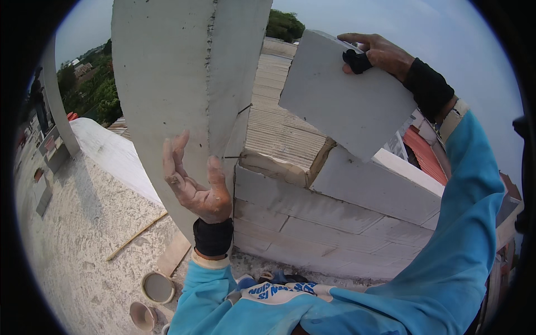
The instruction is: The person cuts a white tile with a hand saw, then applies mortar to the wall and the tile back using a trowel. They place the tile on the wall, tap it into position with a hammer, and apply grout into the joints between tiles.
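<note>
The right hand (381,54) grips the tilted grey block (346,97) in the upper right of the frame; the left hand (196,187), left of centre, is half open and empty.

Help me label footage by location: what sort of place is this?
Probably an outdoor building site, perhaps at roof level: an unfinished block wall, a grey block in the right hand, and a corrugated roof beyond.

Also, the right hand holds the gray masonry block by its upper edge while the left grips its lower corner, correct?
Not quite: the left hand isn't on the gray masonry block. The head view shows that hand open and empty in front of the gray column. The right hand does hold the block by its upper edge.
</note>
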